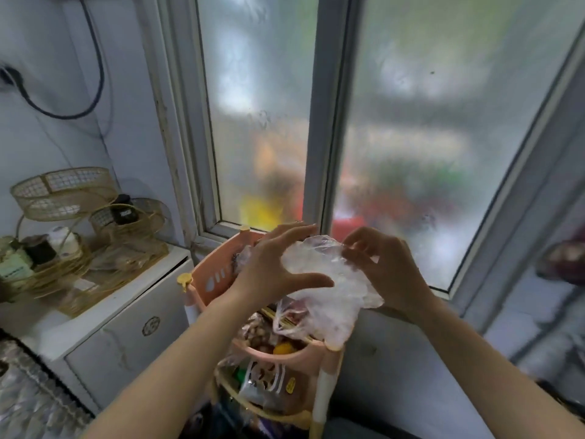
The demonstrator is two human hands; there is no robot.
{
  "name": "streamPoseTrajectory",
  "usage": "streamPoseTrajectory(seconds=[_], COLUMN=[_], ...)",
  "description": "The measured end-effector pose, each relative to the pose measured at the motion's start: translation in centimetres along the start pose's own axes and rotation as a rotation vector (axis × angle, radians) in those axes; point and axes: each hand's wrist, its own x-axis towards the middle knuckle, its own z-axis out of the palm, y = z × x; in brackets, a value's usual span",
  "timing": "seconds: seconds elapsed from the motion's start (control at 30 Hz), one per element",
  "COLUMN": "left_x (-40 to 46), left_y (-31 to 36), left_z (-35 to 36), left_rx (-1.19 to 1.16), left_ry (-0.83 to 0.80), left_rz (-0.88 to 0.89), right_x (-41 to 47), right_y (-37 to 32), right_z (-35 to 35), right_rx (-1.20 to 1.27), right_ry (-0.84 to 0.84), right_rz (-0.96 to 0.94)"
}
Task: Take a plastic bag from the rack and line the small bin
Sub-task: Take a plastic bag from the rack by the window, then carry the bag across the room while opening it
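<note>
The bag (329, 280), a crumpled clear wad, is held up just above the top tier of the pink rack (218, 274), between both hands. Its long axis runs down and to the right, with the loose end hanging over the rack's front rim. The right hand (383, 270) pinches the bag's upper edge, fingers (354, 245) closed on the film. The left hand (269, 267) is spread in a wide curl, thumb under and fingertips over the wad, barely touching. Both forearms reach up from below. No bin is in view.
</note>
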Motion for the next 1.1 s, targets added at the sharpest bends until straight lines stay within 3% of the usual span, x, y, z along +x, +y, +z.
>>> streamPoseTrajectory(seconds=[0.23,0.43,0.57,0.8,0.97,1.1], left_x=[-1.4,-4.2,-7.8,-19.1,-30.1,-37.7], left_y=[10.3,20.7,29.9,47.4,60.2,68.4], left_z=[3.2,12.6,19.4,30.8,37.9,42.1], left_rx=[-0.153,-0.252,-0.392,-0.684,-0.907,-1.041], left_ry=[-0.133,-0.33,-0.546,-1.08,-1.167,-1.189], left_rz=[0.25,0.419,0.544,0.674,0.672,0.673], right_x=[-10.4,-23.2,-34.0,-54.2,-67.9,-77.9], right_y=[-3.4,-4.2,-6.0,-10.3,-15.3,-19.8], right_z=[-9.9,-20.2,-27.4,-38.6,-46.0,-49.9], right_rx=[0.034,-0.076,-0.236,-0.372,-0.439,-0.348], right_ry=[0.306,0.527,0.685,0.923,1.025,1.095], right_rz=[0.215,0.413,0.511,0.698,0.81,0.963])
